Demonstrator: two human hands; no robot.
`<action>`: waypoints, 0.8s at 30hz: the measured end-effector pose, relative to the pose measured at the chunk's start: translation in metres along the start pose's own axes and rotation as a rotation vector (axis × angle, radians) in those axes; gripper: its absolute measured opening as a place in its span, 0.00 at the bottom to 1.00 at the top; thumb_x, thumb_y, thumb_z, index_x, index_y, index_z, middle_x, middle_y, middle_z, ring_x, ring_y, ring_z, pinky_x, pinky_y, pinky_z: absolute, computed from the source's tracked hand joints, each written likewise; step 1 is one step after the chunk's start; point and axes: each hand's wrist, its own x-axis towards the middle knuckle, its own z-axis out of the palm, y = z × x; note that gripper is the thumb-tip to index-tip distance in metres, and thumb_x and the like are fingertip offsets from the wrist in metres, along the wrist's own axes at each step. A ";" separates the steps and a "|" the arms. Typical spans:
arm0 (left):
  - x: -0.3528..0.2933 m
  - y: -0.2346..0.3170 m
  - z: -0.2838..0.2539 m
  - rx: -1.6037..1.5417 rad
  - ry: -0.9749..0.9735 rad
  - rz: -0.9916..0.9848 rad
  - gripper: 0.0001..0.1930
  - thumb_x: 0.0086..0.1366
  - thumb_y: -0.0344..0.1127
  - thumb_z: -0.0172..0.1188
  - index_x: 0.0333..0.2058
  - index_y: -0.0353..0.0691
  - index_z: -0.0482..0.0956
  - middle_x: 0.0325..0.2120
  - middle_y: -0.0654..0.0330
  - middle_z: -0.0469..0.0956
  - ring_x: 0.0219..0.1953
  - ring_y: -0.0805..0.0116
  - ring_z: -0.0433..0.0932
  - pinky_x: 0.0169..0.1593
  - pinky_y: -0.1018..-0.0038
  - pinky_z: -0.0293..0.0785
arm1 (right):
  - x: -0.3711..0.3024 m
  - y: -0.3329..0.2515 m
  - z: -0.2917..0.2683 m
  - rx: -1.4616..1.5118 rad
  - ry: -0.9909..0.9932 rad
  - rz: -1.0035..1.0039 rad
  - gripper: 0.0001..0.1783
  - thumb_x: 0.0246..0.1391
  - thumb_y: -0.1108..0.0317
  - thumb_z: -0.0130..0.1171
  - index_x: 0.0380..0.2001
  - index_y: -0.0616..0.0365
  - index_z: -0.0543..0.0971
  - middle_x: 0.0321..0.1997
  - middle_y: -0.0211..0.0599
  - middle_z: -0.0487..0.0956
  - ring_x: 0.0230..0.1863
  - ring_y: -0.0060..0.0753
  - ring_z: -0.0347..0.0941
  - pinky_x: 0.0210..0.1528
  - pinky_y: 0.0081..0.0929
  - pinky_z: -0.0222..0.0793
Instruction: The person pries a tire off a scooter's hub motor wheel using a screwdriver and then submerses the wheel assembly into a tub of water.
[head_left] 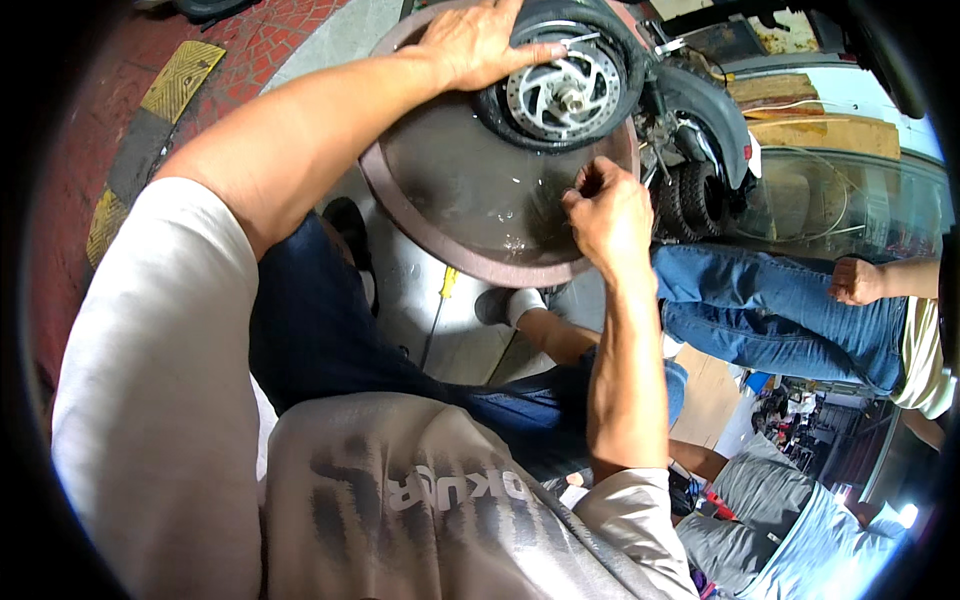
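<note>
A small wheel (560,138) with a black tyre and a drilled metal brake disc (530,95) leans in a round brownish basin (500,271) of murky water. My left hand (472,45) grips the wheel at its upper left side. Its thumb stretches over toward the disc, and the other fingers are partly cut off at the top edge. Over the basin's right side, just below the wheel, hovers my right hand (612,215) with its fingers curled and pressed together. Whatever it may pinch is too small or hidden to make out.
On the floor below the basin lies a yellow-handled screwdriver (447,284). Right of the basin stand knobby tyres (690,200) and a dark fender (705,115). A person in jeans (780,305) is close on the right, another person in grey shorts (750,510) lower down. A yellow-black ramp (182,80) lies left.
</note>
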 end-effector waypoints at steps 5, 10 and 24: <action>-0.002 0.014 -0.010 0.017 -0.047 -0.071 0.42 0.66 0.68 0.59 0.61 0.33 0.66 0.52 0.35 0.80 0.56 0.38 0.79 0.61 0.49 0.72 | -0.006 0.011 -0.009 -0.120 0.121 -0.247 0.15 0.46 0.64 0.71 0.37 0.58 0.84 0.37 0.50 0.85 0.49 0.52 0.80 0.57 0.55 0.68; 0.002 0.017 0.001 0.026 -0.002 -0.049 0.42 0.66 0.70 0.56 0.60 0.34 0.67 0.52 0.37 0.80 0.56 0.37 0.78 0.61 0.49 0.72 | -0.010 0.026 0.000 0.020 0.140 -0.428 0.23 0.46 0.68 0.67 0.49 0.57 0.84 0.55 0.46 0.82 0.65 0.53 0.73 0.68 0.50 0.65; -0.005 0.015 -0.001 0.065 0.063 -0.138 0.40 0.65 0.70 0.57 0.60 0.40 0.69 0.52 0.37 0.80 0.55 0.36 0.79 0.59 0.47 0.71 | -0.023 0.156 0.269 1.326 0.438 0.831 0.13 0.67 0.66 0.53 0.40 0.68 0.77 0.36 0.46 0.84 0.29 0.39 0.79 0.33 0.36 0.77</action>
